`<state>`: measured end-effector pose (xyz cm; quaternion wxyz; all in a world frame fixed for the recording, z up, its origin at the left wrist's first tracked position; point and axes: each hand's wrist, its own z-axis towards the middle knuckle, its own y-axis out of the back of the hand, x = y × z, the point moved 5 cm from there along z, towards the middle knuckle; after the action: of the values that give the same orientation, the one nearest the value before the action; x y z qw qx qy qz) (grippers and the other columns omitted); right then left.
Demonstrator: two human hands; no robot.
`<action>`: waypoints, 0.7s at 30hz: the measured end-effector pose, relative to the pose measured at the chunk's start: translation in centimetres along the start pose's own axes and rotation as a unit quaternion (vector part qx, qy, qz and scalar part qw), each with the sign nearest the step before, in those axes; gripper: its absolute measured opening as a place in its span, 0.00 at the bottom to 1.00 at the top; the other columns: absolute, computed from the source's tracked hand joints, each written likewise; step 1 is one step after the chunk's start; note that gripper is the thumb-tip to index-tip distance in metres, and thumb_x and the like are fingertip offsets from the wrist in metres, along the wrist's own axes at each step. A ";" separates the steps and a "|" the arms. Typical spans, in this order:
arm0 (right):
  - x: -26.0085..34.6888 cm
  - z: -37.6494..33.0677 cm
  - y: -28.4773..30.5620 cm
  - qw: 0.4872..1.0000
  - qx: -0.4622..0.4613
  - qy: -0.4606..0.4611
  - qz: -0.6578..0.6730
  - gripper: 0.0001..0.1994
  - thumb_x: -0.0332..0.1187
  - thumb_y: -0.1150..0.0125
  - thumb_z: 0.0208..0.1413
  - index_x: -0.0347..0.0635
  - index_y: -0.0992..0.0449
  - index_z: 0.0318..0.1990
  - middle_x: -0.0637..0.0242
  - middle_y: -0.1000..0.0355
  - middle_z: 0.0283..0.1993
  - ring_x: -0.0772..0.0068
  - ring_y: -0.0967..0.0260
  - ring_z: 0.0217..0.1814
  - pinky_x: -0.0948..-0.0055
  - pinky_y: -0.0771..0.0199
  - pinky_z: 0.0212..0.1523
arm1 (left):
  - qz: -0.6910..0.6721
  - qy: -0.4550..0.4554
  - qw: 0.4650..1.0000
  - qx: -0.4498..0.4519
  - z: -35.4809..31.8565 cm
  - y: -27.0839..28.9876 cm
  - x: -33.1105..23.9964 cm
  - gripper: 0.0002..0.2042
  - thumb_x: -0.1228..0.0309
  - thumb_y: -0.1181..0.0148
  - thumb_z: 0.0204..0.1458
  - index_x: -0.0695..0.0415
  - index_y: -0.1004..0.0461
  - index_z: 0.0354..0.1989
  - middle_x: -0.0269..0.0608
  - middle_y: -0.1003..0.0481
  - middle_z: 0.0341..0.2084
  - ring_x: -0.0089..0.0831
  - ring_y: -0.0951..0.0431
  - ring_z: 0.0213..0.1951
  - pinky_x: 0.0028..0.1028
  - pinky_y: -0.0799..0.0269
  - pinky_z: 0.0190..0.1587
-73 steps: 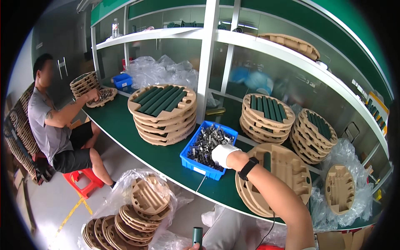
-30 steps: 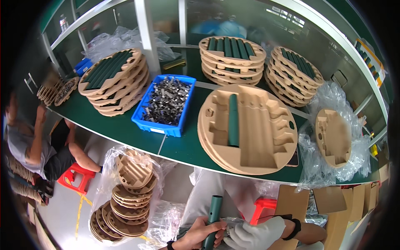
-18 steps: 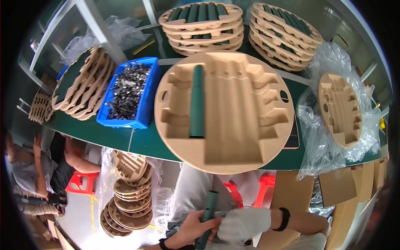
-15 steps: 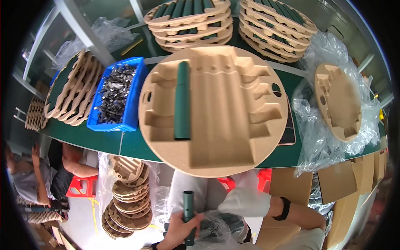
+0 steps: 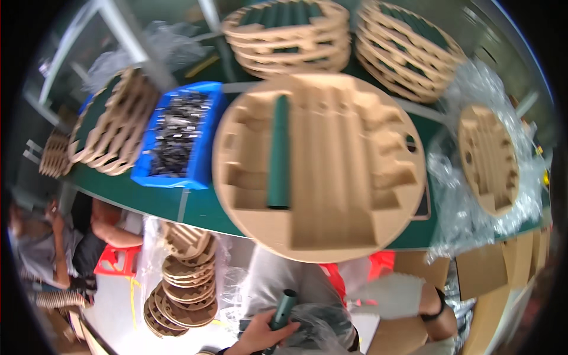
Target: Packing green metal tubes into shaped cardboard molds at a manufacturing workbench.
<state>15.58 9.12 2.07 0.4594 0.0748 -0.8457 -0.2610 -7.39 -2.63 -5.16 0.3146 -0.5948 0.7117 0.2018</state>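
- Holding green tube [image 5: 284, 307] in L hand [image 5: 260, 332], w/ fingers curled closed round it below the upper end; tilted, open end up, over lap [image 5: 266, 277].
- Can't tell R gloved hand [image 5: 387, 293]'s spread or contents: too blurred; well apart from tube, to its right, just below red stool [image 5: 381, 264].
- Beyond, on green bench [image 5: 201, 208], L to R: blue bin [image 5: 204, 163] of metal parts [image 5: 176, 133], then round tan tray [image 5: 254, 228] w/ one seated tube [image 5: 278, 154] on left side.
- Prob. best to keep L grip firm but light, leaving upper end free to reach.
- Mind clear plastic [image 5: 322, 324] bunched beside tube; could snag under fingers, so worth clearing.
- Steady tilt from wrist; avoid knocking tray rim.
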 end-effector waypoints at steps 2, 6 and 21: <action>4.9 -0.2 1.5 0.997 -0.057 0.034 0.026 0.15 0.43 0.44 0.60 0.45 0.25 0.49 0.56 0.25 0.37 0.55 0.26 0.43 0.60 0.26 0.41 | 0.010 -0.039 0.999 0.011 0.3 -0.1 -0.7 0.08 0.69 0.36 0.56 0.60 0.27 0.33 0.33 0.27 0.16 0.20 0.27 0.18 0.21 0.34 0.20; 16.3 3.5 8.1 0.962 -0.244 0.125 -0.022 0.15 0.37 0.38 0.58 0.43 0.23 0.50 0.63 0.22 0.36 0.68 0.23 0.31 0.73 0.25 0.32 | -0.089 -0.053 0.993 0.061 0.6 0.6 -1.1 0.09 0.71 0.38 0.57 0.63 0.27 0.40 0.37 0.26 0.17 0.23 0.26 0.18 0.23 0.32 0.20; 18.1 32.5 16.0 0.866 -0.240 -0.122 -0.420 0.12 0.27 0.44 0.52 0.43 0.18 0.43 0.54 0.22 0.45 0.52 0.22 0.47 0.60 0.21 0.44 | -0.295 -0.175 0.939 -0.005 -4.3 4.9 2.2 0.06 0.71 0.42 0.57 0.62 0.28 0.33 0.35 0.29 0.17 0.23 0.29 0.15 0.23 0.32 0.18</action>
<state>-19.35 28.24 9.26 0.2028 0.2782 -0.6950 -0.6313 -13.25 -5.96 -4.01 0.4766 -0.7351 0.4366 0.2048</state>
